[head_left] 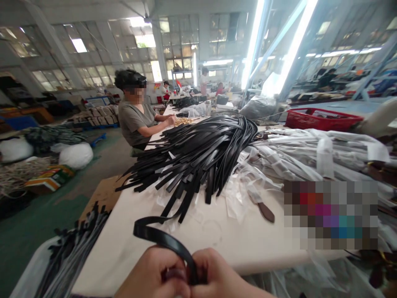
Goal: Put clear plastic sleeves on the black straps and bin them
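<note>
- right down at the fingers [155,260], then: the left hand [145,275] and the right hand [217,279] are meeting at the near edge, both curling shut and gripping one black strap [155,236] between them.
- the strap is looping up and away over the bench [114,252], its held end hiding in the grip, so whatever is being done there isn't showing.
- its far stretch is running towards the big pile of black straps [198,153]; just this one is getting handled, and no finished change is showing on it.
- that pile is sprawling loose, plenty of lengths lying out of the hands; which are worked and which aren't, i can't tell.
- crumpled clear plastic [237,203] is lying by the pile, a brown tip [266,212] poking out beside it.
- over to the right, white-wrapped bundles [325,157] are heaping up, looking already covered, with a red crate [322,120] sitting behind.
- further off, a co-worker [133,116] is reaching towards gold-coloured pieces [182,121].
</note>
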A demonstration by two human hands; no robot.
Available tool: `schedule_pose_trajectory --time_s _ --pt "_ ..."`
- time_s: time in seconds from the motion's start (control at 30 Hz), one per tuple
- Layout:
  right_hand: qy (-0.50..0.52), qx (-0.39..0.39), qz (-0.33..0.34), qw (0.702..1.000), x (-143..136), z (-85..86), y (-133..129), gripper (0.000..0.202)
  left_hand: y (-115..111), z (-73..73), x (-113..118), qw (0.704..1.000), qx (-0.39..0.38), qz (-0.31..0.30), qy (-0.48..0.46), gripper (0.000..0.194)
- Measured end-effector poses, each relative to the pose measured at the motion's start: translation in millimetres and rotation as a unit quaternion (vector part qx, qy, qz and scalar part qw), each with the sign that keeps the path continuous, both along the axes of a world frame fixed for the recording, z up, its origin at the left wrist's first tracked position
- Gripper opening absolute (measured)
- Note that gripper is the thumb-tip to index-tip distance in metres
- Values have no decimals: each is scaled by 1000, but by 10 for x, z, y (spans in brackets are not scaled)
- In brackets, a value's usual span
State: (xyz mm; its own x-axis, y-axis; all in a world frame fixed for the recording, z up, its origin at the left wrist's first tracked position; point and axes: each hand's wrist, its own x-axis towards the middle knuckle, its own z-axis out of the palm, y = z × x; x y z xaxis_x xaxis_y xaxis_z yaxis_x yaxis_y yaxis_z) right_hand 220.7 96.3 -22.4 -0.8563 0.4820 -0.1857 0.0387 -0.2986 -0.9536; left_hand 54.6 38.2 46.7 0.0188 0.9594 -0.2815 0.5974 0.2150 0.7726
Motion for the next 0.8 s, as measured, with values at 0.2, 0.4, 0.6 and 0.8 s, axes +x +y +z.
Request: schedule_pose_trajectory --time_s 0.2,0.4,0.6,0.8 --pt "12 43 -133 990 0 -45 -68 13 4 -402 342 875 26 225 -429 32" --pt "1 -38 -79 996 -100 -17 -113 22 -219 -452 418 820 95 325 -461 34" --pt "123 -149 -27 981 2 143 120 35 -403 -644 75 876 184 344 -283 32" --pt "241 -79 -125 959 -46 367 227 27 -517 -644 22 920 185 310 -155 15"
